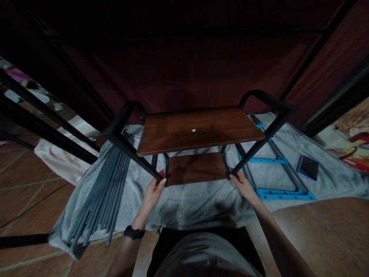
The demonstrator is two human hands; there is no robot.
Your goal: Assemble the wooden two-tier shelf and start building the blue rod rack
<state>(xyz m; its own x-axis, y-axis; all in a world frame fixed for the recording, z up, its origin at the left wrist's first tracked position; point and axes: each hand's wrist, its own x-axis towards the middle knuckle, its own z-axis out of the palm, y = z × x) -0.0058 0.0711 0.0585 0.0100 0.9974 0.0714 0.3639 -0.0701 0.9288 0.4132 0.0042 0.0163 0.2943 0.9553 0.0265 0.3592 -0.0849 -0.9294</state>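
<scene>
A two-tier shelf rack with brown wood-grain boards (198, 129) and black metal side frames stands in front of me on a grey cloth (198, 206). Near its lower left corner, my left hand (153, 191) is closed round the black frame, a dark band on that wrist. My right hand (243, 186) grips the frame at the lower right corner in the same way. A small white mark shows on the upper board. The lower board (197, 169) is partly hidden beneath the upper one.
Several grey metal tubes (105, 188) lie bundled on the cloth at left. Blue-and-grey frame pieces (285, 194) and a phone (308, 167) lie at right. Black bars (43, 129) cross the left side. A dark red panel (184, 73) rises behind the rack.
</scene>
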